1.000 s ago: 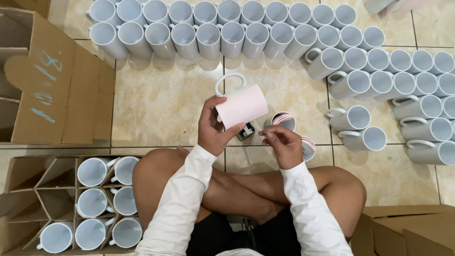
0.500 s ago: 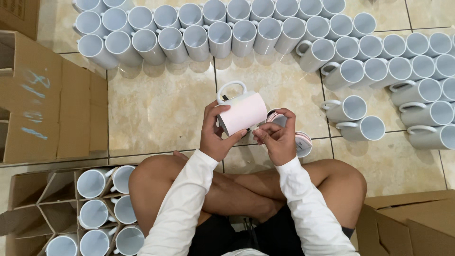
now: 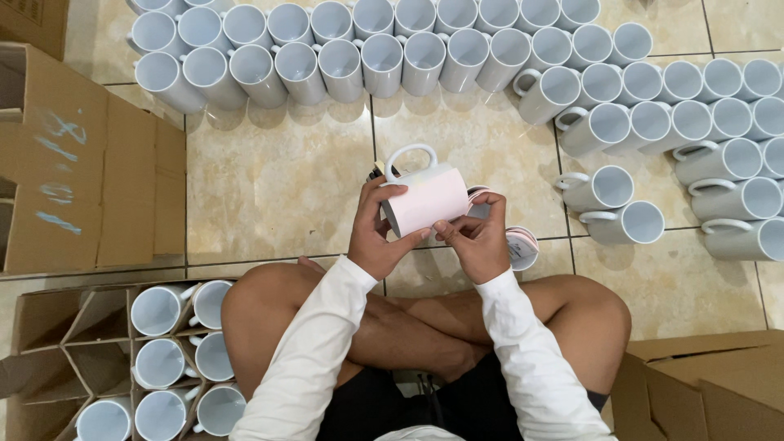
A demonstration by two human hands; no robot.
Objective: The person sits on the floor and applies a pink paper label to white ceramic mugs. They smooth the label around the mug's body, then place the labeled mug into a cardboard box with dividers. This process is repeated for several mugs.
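Both hands (image 3: 425, 233) grip wrapped white mug (image 3: 425, 196) between them.

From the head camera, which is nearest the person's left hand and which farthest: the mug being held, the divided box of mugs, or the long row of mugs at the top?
1. The held mug, in the left hand itself.
2. The divided box of mugs, lower left by the knee.
3. The long row of mugs, along the top, across bare floor.
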